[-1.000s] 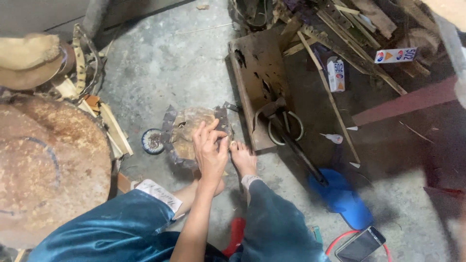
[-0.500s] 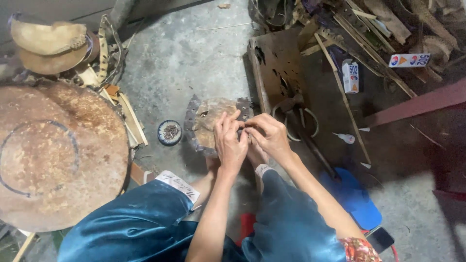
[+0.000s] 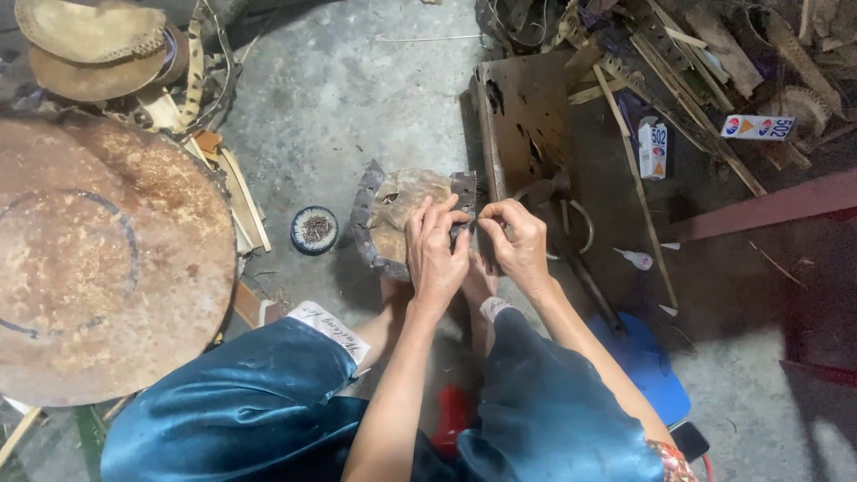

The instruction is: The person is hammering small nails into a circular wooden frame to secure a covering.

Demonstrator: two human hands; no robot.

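On the concrete floor lies a round tan leather piece ringed by a dark punched strip. My left hand presses down on its right side, fingers curled over the strip's end. Beside it, my right hand pinches something small and thin at the strip's right edge; what it is I cannot tell. The two hands touch at the fingertips. My bare feet sit just below the leather piece, partly hidden by the hands.
A large rusty round disc fills the left side. A small round tin stands left of the leather piece. A brown board with tools, sticks and small boxes lies to the right. A blue sandal is near my right knee.
My right hand has come in from below and joined the left at the strip's right edge. The view has shifted so the leather piece sits nearer the centre.
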